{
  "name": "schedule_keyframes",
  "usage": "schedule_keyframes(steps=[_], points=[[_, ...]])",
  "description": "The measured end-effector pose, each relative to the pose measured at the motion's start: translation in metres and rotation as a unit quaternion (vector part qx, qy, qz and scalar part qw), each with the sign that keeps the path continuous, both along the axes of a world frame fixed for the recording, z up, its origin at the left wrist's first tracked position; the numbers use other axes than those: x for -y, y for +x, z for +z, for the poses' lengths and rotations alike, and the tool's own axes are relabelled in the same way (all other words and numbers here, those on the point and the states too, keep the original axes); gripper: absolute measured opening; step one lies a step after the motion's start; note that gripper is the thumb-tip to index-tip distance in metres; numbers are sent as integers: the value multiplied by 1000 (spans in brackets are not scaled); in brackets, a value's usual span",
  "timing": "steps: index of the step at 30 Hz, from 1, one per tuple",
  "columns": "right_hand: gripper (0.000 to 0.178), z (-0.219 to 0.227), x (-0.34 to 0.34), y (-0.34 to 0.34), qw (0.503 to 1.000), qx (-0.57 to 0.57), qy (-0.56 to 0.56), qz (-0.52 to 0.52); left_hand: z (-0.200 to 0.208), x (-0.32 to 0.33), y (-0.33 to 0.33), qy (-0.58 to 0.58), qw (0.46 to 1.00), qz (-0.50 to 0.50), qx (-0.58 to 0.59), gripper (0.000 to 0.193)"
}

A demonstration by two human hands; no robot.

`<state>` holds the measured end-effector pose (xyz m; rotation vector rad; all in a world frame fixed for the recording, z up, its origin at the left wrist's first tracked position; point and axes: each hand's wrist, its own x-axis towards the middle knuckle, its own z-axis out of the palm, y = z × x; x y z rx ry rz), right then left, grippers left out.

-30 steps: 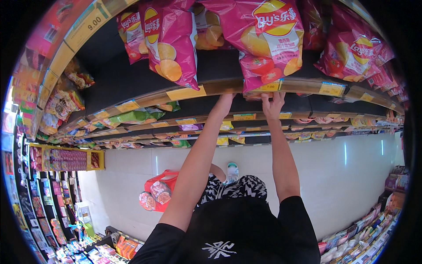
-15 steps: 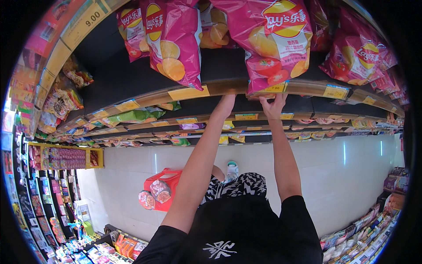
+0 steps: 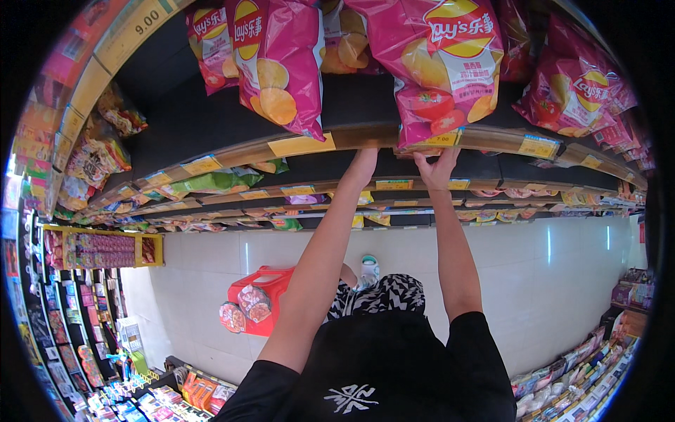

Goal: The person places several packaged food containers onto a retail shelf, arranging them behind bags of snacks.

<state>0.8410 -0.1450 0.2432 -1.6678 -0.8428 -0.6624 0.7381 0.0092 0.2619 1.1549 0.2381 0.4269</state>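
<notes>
Both arms reach forward to the tier just beneath the top shelf's front edge [image 3: 380, 136]. My left hand [image 3: 364, 164] goes under that edge, and its fingers are hidden behind it. To its right, my right hand [image 3: 439, 169] has thumb and forefinger curved apart around something brownish at the edge, too covered to name. Right above the right hand, a large pink bag of potato chips [image 3: 444, 77] leans out over the edge. A second pink chip bag [image 3: 279, 74] stands above and left of my left hand.
More pink chip bags [image 3: 573, 91] fill the shelf's right end. Lower tiers hold a green bag [image 3: 214, 184] and other snack packs. On the pale floor [image 3: 534, 281], a red basket-like container [image 3: 274, 271] with two round packs stands left of my legs. A yellow-framed display [image 3: 151, 250] is farther left.
The view has shifted very slightly, so the chip bags and red container sit a little differently in it. Both hands stay in nearly the same place at the shelf edge.
</notes>
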Motion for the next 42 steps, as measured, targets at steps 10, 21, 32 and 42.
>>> schedule_keyframes(steps=[10, 21, 32, 42], points=[[82, -3, 2, 0, 1000, 4, -14, -3, 5, 8, 1, 6, 999, 26, -44, 64], [81, -2, 1, -1, 1000, 4, -12, -1, 8, 13, 1, 15, 996, 43, -75, 69], [82, -2, -4, -3, 996, -52, 63, 36, 5, 12, 2, 2, 998, 36, -61, 70], [78, -1, -4, -4, 998, -25, 42, 25, 11, 17, 0, 7, 999, 25, -38, 67]])
